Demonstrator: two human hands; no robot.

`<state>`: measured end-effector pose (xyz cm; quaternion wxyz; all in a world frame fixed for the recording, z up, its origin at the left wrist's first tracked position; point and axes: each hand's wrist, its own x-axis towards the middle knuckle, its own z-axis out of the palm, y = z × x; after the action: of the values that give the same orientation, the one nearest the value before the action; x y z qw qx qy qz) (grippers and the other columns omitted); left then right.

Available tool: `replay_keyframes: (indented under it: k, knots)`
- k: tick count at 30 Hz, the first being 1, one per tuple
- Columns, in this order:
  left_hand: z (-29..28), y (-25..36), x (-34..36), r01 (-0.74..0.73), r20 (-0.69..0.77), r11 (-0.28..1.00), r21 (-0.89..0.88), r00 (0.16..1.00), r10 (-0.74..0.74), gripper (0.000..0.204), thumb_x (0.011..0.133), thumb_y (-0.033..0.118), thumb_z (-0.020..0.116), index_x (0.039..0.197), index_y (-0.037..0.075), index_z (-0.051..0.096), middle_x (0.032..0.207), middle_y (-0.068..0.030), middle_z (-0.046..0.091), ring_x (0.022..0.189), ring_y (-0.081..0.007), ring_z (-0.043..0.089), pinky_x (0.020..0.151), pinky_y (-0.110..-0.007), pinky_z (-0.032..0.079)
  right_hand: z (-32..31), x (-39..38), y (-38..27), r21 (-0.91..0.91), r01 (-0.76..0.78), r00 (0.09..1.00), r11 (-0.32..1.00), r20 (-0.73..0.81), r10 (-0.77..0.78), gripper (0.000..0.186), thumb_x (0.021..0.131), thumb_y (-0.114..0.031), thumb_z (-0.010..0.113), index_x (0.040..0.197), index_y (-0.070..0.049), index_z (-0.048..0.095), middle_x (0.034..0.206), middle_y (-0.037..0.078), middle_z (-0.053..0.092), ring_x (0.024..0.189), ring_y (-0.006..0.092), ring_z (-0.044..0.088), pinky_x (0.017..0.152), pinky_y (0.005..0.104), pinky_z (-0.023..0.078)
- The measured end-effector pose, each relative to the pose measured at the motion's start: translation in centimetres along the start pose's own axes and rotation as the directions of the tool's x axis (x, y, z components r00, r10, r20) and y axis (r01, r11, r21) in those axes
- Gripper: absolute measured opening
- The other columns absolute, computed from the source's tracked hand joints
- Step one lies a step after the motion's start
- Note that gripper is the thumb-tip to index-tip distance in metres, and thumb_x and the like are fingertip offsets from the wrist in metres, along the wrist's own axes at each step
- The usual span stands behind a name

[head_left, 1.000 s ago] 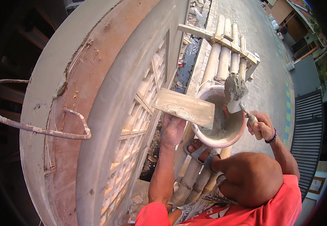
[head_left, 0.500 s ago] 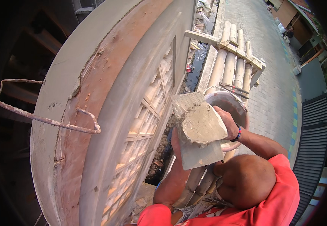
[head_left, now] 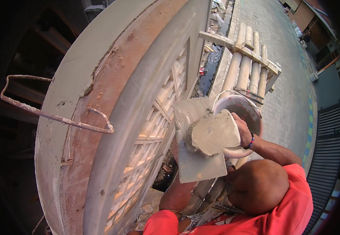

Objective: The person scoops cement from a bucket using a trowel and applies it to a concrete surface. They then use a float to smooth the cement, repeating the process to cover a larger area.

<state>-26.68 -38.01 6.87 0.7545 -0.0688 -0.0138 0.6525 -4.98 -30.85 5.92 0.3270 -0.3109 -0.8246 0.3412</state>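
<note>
A flat grey mortar board (head_left: 203, 168) is held out over the bamboo, tilted in front of me. My left forearm (head_left: 177, 196) runs up behind it, and the board hides that hand's fingers as it supports it from below. Across the board lies a round-edged trowel or scoop, its face covered by a thick lump of wet grey mortar (head_left: 213, 133). My right hand (head_left: 242, 129), a beaded bracelet on its wrist, is closed at the tool's right end; the handle is hidden. Just behind that hand stands a mortar-stained bucket (head_left: 258, 123) with a wire handle.
To the left rises a curved, partly plastered wall (head_left: 80, 86) with a lattice panel (head_left: 154, 129). A bent rusty rod (head_left: 52, 114) sticks out from it. Bamboo poles (head_left: 245, 70) form a platform, with red-handled pliers or cutters (head_left: 250, 94). A wet gutter (head_left: 212, 70) lies between wall and paving.
The mortar board has shifted left relative to the trowel, and more of its left and lower face shows. My right hand keeps its hold. The whole view has moved slightly.
</note>
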Motion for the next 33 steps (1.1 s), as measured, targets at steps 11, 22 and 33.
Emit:
replay_keyframes:
  k: [11, 22, 33]
  knots:
    - [1.2, 4.1, 0.8, -0.079, 0.052, 0.997, 0.001, 0.996, 0.079, 0.061, 0.098, 0.048, 0.039, 0.141, 0.006, 0.042, 0.135, -0.0177, 0.053, 0.118, -0.0323, 0.057, 0.097, -0.048, 0.049, -7.3, 0.0, -2.9, 0.291, -0.145, 0.989, 0.946, 0.067, 0.131, 0.036, 0.088, -0.033, 0.065, 0.093, 0.003, 0.063, 0.068, 0.011, 0.060, 0.058, 0.0211, 0.059, 0.055, 0.0330, 0.045]
    - [0.6, 2.0, 0.7, -0.020, -0.067, 0.999, 0.032, 0.997, 0.022, 0.058, 0.098, 0.044, 0.043, 0.140, 0.005, 0.043, 0.133, -0.0202, 0.053, 0.115, -0.0344, 0.059, 0.093, -0.050, 0.052, -7.1, 5.9, -5.5, 0.501, -0.609, 0.716, 0.614, 0.681, 0.154, 0.039, 0.098, -0.034, 0.055, 0.095, 0.003, 0.065, 0.066, 0.003, 0.057, 0.054, 0.0108, 0.055, 0.049, 0.0287, 0.044]
    - [0.2, 2.8, 1.6, 0.037, 0.121, 0.998, -0.059, 0.992, -0.030, 0.064, 0.097, 0.055, 0.037, 0.140, 0.008, 0.045, 0.132, -0.0132, 0.056, 0.118, -0.0297, 0.057, 0.102, -0.050, 0.044, -13.5, 2.7, -5.1, -0.690, -0.529, 0.307, 0.493, 0.386, 0.870, 0.030, 0.090, -0.029, 0.058, 0.094, -0.001, 0.068, 0.066, 0.013, 0.062, 0.057, 0.0221, 0.063, 0.058, 0.0367, 0.052]
